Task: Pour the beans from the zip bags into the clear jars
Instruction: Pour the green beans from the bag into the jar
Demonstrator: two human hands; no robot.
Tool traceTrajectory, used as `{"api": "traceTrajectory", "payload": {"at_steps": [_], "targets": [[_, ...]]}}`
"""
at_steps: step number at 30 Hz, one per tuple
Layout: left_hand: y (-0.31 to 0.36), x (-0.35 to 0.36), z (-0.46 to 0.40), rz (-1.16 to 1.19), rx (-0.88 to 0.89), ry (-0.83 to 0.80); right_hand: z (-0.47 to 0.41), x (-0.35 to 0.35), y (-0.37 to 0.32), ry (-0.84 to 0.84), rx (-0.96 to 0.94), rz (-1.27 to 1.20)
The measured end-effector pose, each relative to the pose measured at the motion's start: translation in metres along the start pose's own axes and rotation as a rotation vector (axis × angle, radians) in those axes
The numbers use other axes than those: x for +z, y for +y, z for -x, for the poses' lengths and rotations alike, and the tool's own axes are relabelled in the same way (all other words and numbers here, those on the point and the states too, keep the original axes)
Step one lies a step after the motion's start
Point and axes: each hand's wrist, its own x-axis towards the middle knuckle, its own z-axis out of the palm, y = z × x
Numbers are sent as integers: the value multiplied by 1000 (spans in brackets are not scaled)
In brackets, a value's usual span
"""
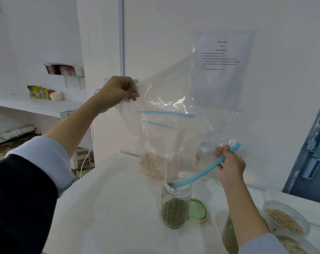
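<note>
Mid-frame, the left hand (121, 90) pinches the upturned zip bag (166, 110) by its corner; the right hand (230, 165) grips its blue zip strip (201, 173) — mouth dipping into the clear jar (174, 206) of green beans (174, 212), lower centre.

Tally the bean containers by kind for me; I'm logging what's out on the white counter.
Zip bags: 2, the held bag and a bag of pale grains.
Open jars: 1, the green bean jar.
Green lids: 1.
Tubs of tan beans: 2.
Total: 6.
</note>
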Motion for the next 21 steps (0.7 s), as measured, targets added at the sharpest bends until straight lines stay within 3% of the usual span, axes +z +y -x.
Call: {"api": "traceTrajectory", "payload": {"at_steps": [21], "targets": [[19,-2,-22,-77,-35,-81,-8,-2,0,15,-36,22]]}}
